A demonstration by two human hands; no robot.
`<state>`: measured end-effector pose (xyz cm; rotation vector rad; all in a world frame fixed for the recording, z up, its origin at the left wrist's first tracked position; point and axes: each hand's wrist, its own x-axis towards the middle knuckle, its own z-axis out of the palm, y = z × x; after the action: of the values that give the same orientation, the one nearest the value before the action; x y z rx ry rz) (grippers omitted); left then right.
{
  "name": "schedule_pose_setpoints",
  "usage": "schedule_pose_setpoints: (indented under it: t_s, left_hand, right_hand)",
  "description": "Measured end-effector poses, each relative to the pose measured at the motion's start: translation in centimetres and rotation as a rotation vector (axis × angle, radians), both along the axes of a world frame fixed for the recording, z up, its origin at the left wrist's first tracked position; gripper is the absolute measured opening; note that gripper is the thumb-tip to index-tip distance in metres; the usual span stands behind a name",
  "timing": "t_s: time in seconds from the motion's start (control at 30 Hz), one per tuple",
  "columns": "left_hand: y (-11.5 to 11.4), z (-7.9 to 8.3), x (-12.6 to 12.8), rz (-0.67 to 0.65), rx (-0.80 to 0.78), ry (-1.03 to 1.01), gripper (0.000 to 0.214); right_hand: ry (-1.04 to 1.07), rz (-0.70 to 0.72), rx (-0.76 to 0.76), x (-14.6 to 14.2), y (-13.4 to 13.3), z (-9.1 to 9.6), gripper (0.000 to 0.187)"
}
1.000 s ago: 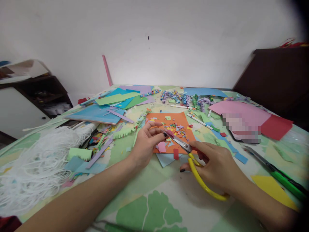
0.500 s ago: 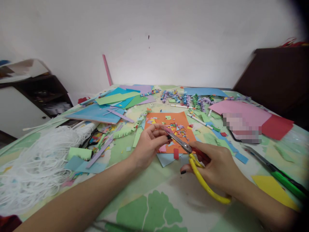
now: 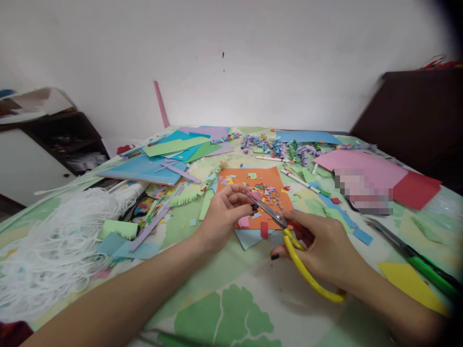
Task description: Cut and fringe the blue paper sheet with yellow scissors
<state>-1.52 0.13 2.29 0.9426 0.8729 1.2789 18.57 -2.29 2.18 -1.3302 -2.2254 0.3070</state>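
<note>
Head view: right hand (image 3: 323, 241) fingers grip yellow scissors (image 3: 287, 236), left hand (image 3: 219, 219) fingers pinched narrow, seemingly on pink paper (image 3: 256, 195); best keep them clear of blades (image 3: 266, 208).

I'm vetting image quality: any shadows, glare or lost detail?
Head view: soft shadow on the tablecloth below the right hand; glints on the clear plastic; blocky pixels over most of the phone; top right corner black.
</note>
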Motion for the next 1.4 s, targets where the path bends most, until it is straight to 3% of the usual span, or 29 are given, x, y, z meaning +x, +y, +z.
schedule_pose_setpoints:
  t_s: [0.37, 1.4]
  left_hand:
    - [0.2, 0.0, -0.2, 0.063, 0.034, 0.019, 0.031]
    - [1.1, -1.0, -1.1, 0.194, 0.261, 0.111, 0.027]
  right_hand:
    - [0.003, 0.001, 0.129, 0.1, 0.0, -0.4, 0.034]
    - [-0.011, -0.017, 0.189, 0.1, 0.2, -0.4, 0.058]
